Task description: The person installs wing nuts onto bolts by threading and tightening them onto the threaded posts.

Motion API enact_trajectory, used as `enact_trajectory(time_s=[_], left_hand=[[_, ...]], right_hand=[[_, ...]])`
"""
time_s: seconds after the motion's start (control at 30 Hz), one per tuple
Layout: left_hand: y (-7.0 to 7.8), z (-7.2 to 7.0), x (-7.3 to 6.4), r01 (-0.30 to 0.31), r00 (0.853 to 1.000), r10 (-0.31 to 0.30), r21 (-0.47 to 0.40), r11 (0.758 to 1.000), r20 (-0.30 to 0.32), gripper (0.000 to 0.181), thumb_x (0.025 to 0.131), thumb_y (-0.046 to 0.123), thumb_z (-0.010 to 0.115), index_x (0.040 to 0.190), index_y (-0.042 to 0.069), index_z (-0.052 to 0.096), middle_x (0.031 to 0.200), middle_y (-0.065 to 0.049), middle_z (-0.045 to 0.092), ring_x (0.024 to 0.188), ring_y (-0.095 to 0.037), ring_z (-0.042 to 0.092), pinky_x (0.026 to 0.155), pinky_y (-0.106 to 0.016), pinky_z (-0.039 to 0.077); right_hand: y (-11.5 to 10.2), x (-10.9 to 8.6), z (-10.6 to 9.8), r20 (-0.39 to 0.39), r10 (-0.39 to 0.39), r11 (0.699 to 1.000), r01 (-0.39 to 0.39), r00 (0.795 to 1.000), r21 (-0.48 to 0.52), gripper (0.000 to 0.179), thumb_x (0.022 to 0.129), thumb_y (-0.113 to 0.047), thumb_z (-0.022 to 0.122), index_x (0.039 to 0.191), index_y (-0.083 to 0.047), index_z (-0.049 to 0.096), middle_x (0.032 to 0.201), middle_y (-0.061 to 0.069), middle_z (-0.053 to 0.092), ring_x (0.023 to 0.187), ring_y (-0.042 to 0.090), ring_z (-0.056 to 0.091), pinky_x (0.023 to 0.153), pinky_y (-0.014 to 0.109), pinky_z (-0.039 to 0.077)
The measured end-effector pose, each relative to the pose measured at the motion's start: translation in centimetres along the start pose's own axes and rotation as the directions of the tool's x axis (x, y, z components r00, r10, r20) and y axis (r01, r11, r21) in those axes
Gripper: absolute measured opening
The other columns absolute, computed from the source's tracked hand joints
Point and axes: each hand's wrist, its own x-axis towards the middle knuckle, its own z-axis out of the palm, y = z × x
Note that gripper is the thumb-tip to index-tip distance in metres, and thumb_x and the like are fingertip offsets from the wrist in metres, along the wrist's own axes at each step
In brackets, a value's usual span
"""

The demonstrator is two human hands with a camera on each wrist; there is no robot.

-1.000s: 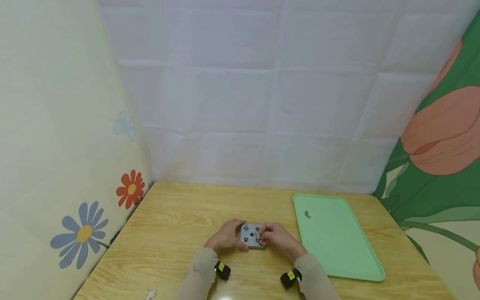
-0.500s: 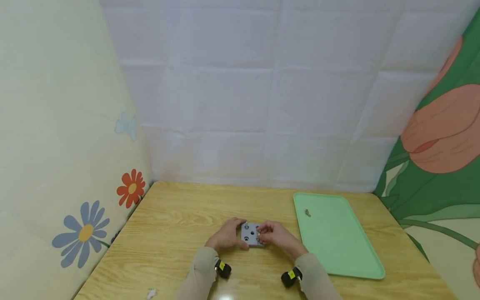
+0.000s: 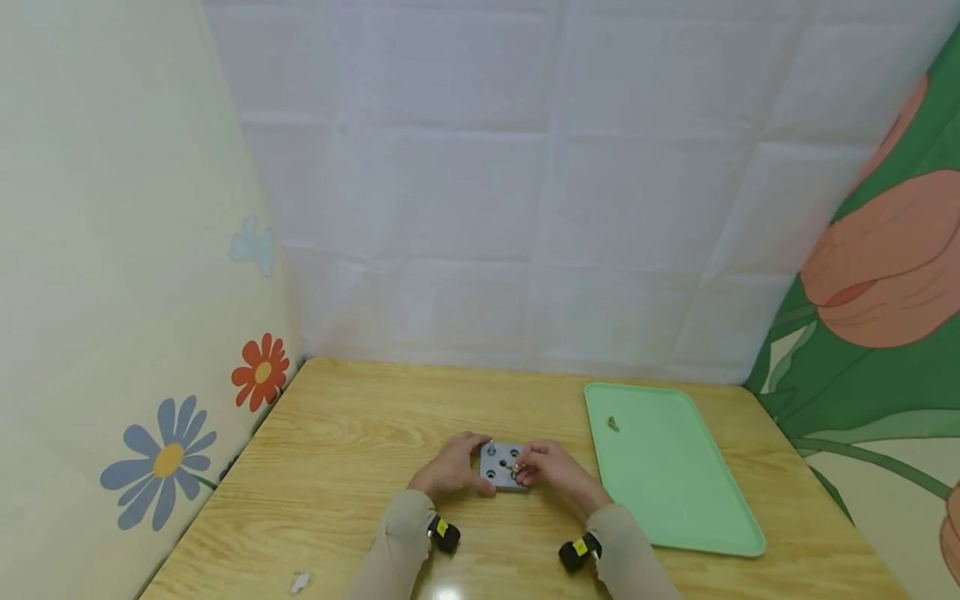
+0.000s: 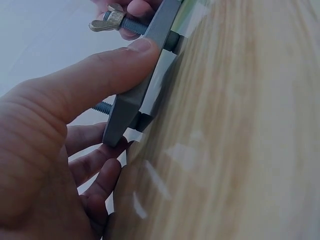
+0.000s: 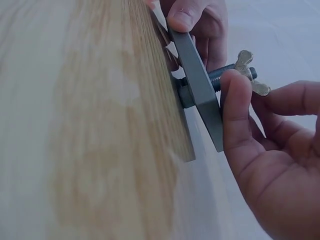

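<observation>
A grey square plate (image 3: 504, 484) with several holes lies in front of me. My left hand (image 3: 452, 468) grips its left side, with the thumb (image 4: 135, 55) on the near edge and the fingers at the far side. Two threaded bolts stand up through the plate, their heads underneath. One bolt (image 4: 103, 107) at the far left corner carries no visible nut. On the near right bolt (image 5: 223, 75) sits a brass-coloured wing nut (image 5: 244, 69), close to the bolt's top end. My right hand (image 3: 558, 472) pinches this wing nut between thumb and fingers.
A light green tray (image 3: 678, 475) lies to the right, bearing a small brass-coloured piece (image 3: 612, 424) that looks like a wing nut. Near the front left of the wooden table (image 3: 360, 417) is a white scrap (image 3: 300, 582). Cloth walls stand behind and at both sides.
My right fingertips have shifted slightly around the wing nut, and its wings show at a different angle. The left hand and the plate have stayed in place.
</observation>
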Motion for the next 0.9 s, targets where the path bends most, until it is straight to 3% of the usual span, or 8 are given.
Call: enact_trajectory(time_s=[0.2, 0.47, 0.77, 0.9], left_hand=[[-0.1, 0.0, 0.1, 0.0, 1.0, 0.0, -0.011, 1.0, 0.0, 0.087, 0.065, 0.034, 0.086, 0.139, 0.013, 0.047, 0.138, -0.005, 0.044, 0.125, -0.028, 0.037, 0.102, -0.047, 0.032], [0.0, -0.1, -0.1, -0.008, 1.0, 0.008, 0.001, 1.0, 0.003, 0.086, 0.064, 0.033, 0.086, 0.138, 0.012, 0.047, 0.137, -0.005, 0.044, 0.124, -0.027, 0.038, 0.102, -0.047, 0.032], [0.0, 0.0, 0.1, -0.001, 1.0, 0.001, 0.008, 1.0, -0.001, 0.086, 0.065, 0.033, 0.086, 0.138, 0.012, 0.047, 0.138, -0.005, 0.043, 0.126, -0.028, 0.036, 0.103, -0.047, 0.031], [-0.2, 0.1, 0.2, -0.011, 1.0, 0.011, 0.025, 1.0, -0.005, 0.086, 0.065, 0.034, 0.086, 0.138, 0.012, 0.047, 0.137, -0.005, 0.044, 0.124, -0.027, 0.038, 0.102, -0.047, 0.032]], right_hand=[[-1.7, -1.1, 0.4, 0.019, -0.036, 0.998, 0.037, 0.999, -0.047, 0.011, 0.085, 0.008, 0.052, 0.092, 0.016, 0.053, 0.079, 0.008, 0.061, 0.073, 0.015, 0.059, 0.067, 0.028, 0.051], [-1.6, -0.9, 0.3, 0.013, -0.026, 0.99, 0.027, 1.0, -0.138, 0.032, 0.079, 0.004, 0.062, 0.109, 0.012, 0.057, 0.09, 0.011, 0.06, 0.079, 0.017, 0.055, 0.07, 0.029, 0.049], [0.5, 0.1, -0.3, -0.026, -0.033, 0.98, 0.027, 0.999, -0.198, 0.02, 0.081, -0.007, 0.072, 0.095, 0.004, 0.063, 0.085, 0.004, 0.06, 0.078, 0.016, 0.055, 0.068, 0.029, 0.047], [0.5, 0.1, -0.2, -0.028, -0.042, 0.984, 0.036, 0.999, -0.174, 0.015, 0.085, -0.009, 0.068, 0.091, 0.004, 0.062, 0.083, 0.004, 0.062, 0.077, 0.015, 0.057, 0.068, 0.029, 0.049]])
